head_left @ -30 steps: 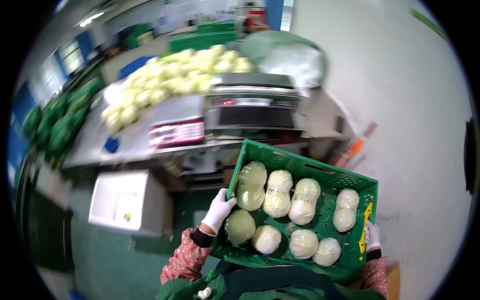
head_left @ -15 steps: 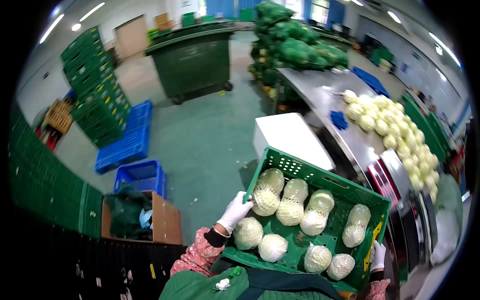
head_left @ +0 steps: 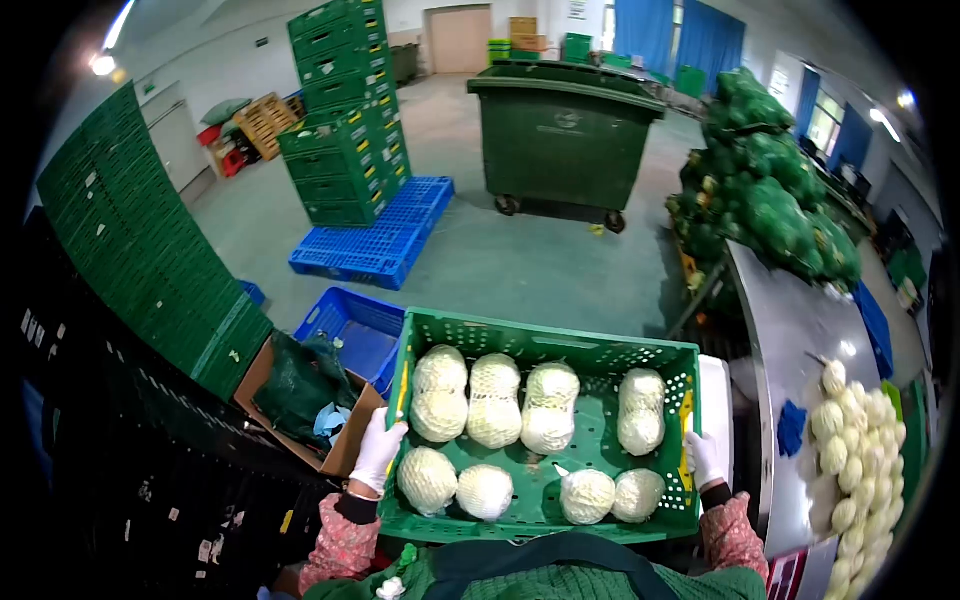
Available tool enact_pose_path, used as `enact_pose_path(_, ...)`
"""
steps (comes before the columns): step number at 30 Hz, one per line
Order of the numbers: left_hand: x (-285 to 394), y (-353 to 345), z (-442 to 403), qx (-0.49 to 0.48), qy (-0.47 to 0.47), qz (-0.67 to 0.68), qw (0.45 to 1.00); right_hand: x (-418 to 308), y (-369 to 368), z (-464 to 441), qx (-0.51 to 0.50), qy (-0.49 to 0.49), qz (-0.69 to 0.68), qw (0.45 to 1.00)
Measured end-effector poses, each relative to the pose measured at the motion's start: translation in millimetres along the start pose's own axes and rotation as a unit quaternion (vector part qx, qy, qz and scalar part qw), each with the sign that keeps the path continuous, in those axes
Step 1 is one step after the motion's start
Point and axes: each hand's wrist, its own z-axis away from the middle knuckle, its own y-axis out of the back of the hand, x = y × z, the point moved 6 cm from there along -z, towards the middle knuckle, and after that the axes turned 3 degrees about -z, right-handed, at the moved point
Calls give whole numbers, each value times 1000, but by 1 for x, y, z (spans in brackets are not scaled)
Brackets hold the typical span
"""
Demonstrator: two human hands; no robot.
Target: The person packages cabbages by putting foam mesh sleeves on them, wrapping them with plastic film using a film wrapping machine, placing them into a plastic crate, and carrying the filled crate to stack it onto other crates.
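A green crate [head_left: 545,340] is held level in front of my body, with several pale round vegetables in white foam nets [head_left: 494,400] lying in it. My left hand [head_left: 379,452], in a white glove, grips the crate's left end. At the right end, my right hand [head_left: 705,459], also gloved in white, is closed on the side by a yellow strip. Part of the fingers of both hands is hidden by the crate walls.
Behind the crate are a blue basket [head_left: 362,330] and a cardboard box [head_left: 350,437]. Farther off stand stacked green crates [head_left: 335,165] on a blue pallet [head_left: 400,240] and a wheeled green bin [head_left: 565,135]. A metal table [head_left: 800,340] with pale vegetables [head_left: 860,470] is at right.
The view has swung left, away from the scale and table, toward the bin and stacked crates. Both hands have kept hold of the crate, which now sits straighter in view.
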Motion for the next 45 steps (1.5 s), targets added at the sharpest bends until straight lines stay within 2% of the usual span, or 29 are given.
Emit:
enact_pose_path(8, -24, 34, -90, 119, 107, 105, 981, -112, -189, -186, -117, 13, 137, 984)
enact_pose_path(11, -22, 37, -166, 147, 92, 122, 977, -165, -258, -240, -115, 54, 153, 980)
enact_pose_path(14, -1, 43, -235, 143, 104, 147, 973, -220, -310, -282, -131, 23, 159, 978)
enact_pose_path(16, 25, 53, -276, 144, 81, 175, 971, -257, -341, -305, -136, 32, 159, 977)
enact_pose_path(22, 53, 60, -401, 158, 110, 150, 970, -310, -438, -409, -148, 25, 166, 975)
enact_pose_path(24, 55, 64, -451, 168, 103, 157, 968, -329, -485, -457, -153, 21, 182, 971)
enact_pose_path(26, 53, 66, -504, 194, 51, 191, 961, -353, -535, -505, -181, 36, 181, 966)
enact_pose_path(27, 58, 68, -524, 206, 61, 178, 960, -371, -562, -529, -188, 43, 185, 964)
enact_pose_path(30, 63, 98, -558, 273, 81, 130, 950, -393, -636, -567, -227, 43, 182, 956)
enact_pose_path(34, 75, 133, -621, 317, 107, 192, 923, -431, -743, -619, -263, 48, 188, 945)
enact_pose_path(39, 62, 193, -725, 331, 104, 201, 916, -477, -880, -656, -265, 89, 229, 932)
enact_pose_path(41, 64, 224, -784, 337, 85, 182, 920, -499, -934, -669, -284, 99, 195, 933)
enact_pose_path(45, 127, 282, -868, 318, 63, 220, 920, -577, -1003, -673, -281, 132, 192, 931)
